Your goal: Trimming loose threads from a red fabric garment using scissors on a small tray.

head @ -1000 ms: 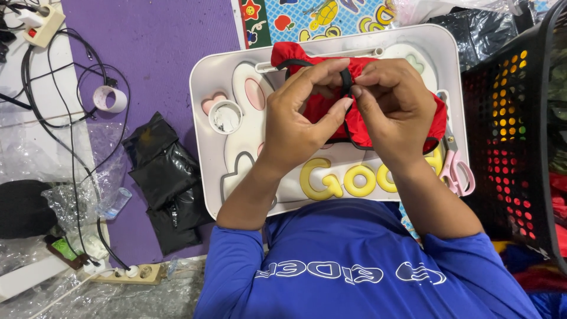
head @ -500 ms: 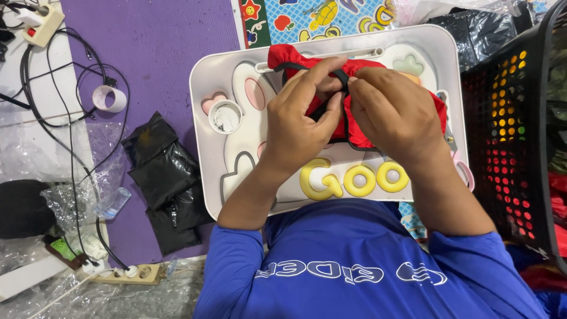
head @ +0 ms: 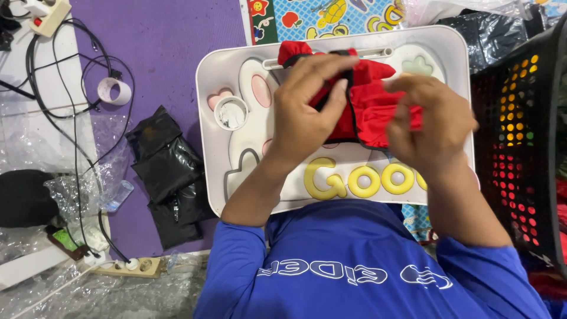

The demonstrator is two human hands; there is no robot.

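Observation:
A small red cloth piece (head: 378, 100) with a black strap or trim lies over a white lap tray (head: 212, 77) that has raised cartoon shapes and yellow letters. My left hand (head: 304, 112) pinches the black strap and red cloth near the tray's middle. My right hand (head: 434, 127) grips the right part of the red cloth, fingers curled into it. Both hands hold the cloth just above the tray.
A roll of tape (head: 115, 90) and black cables lie on the purple mat at left. Folded black plastic bags (head: 168, 177) sit beside the tray. A power strip (head: 127, 266) lies at the lower left. A black perforated basket (head: 525, 142) stands at right.
My hands have drawn apart: the right hand moved right along the red cloth, the left stayed on the black strap. The cloth is spread wider now.

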